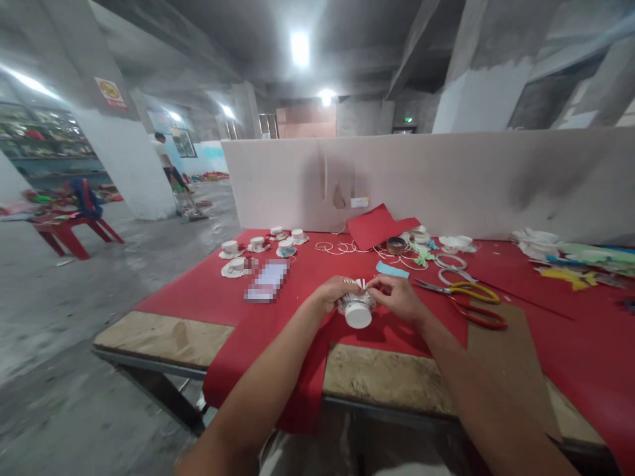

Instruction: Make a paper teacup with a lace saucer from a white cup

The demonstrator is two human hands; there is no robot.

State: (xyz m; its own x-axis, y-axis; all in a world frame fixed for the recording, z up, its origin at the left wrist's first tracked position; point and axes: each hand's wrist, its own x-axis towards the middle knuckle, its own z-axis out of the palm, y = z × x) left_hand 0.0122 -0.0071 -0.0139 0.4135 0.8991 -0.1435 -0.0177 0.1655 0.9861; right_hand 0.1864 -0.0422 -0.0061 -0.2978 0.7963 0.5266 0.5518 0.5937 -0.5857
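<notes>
“Cup [358,316]: what is its appearance?”

“White, with a smooth, round, flat end and a frilled, strip-like rim [342,305] spreading around the opposite end. Fine detail of the rim is partly hidden by the fingers.”

“And its position?”

“Near the front edge of the red-covered table [183,284], between the two hands, held just above or against the cover; which of these cannot be told.”

“How are the fingers set?”

“Left hand [331,294]: fingers and thumb drawn narrow, gripping the rim on its left side. Right hand [391,296]: thumb and forefinger nearly together, pinching the rim on its far right side.”

“Note the orientation.”

“The flat end points toward the person and is tilted upward; the rim lies on the far side. The axis through both ends runs roughly from near to far.”

“And the neighbouring objects?”

“A blue strip [391,270] lies beyond the right hand, with scissors [459,289] to its right; similar cups [238,266] stand at the left.”
</notes>
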